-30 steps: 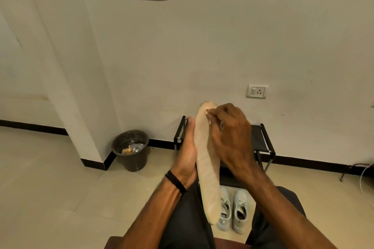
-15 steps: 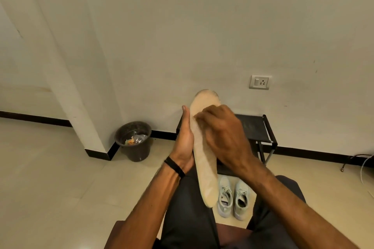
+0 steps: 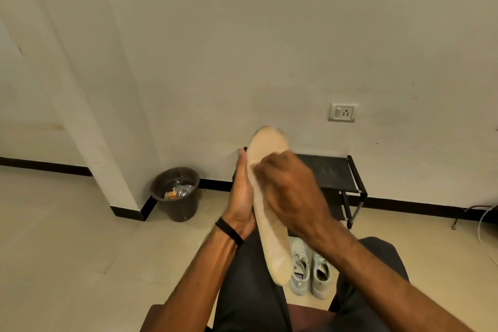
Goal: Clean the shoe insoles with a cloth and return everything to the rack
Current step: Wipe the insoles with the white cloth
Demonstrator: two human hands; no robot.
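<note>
I sit holding a long beige insole (image 3: pixel 275 248) upright over my lap, toe end up. My left hand (image 3: pixel 242 197) supports it from behind along its left edge. My right hand (image 3: pixel 291 191) presses curled fingers against the insole's upper front face and looks blurred. A small pale cloth seems pinched under those fingertips, almost wholly hidden. A pair of pale grey-green sneakers (image 3: pixel 310 269) stands on the floor between my knees. The low black shoe rack (image 3: pixel 334 170) stands against the wall behind the insole.
A dark waste bin (image 3: pixel 175 197) with rubbish sits by the wall column at the left. A wall socket (image 3: pixel 342 112) is above the rack. Cables (image 3: pixel 485 221) lie on the floor at the right. The floor is beige tile.
My right hand has slid down the insole from its toe tip toward the middle. The view has tilted slightly, and my left hand keeps its hold.
</note>
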